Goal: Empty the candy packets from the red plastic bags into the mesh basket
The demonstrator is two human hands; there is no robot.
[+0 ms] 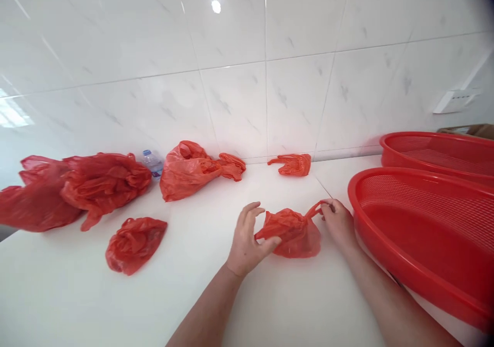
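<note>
Behind red bags (pixel 104 182), water bottle (pixel 153 164) (half-hidden)

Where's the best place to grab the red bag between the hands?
The bag is best held by its narrow handle, coming from the right, where the right hand pinches it: that strip gathers into a firm hold, while the soft, crumpled body would give way.

- plastic bag (pixel 289 234) on the countertop (pixel 200 300), front centre
- heap of bags (pixel 77 190) at left, single bag (pixel 135 245) before it
- water bottle (pixel 153 164) behind the heap
- 2 more bags (pixel 189 171) against the tiled wall (pixel 231 79)
- 2 oval baskets (pixel 386 244) at right, one behind the other
</note>
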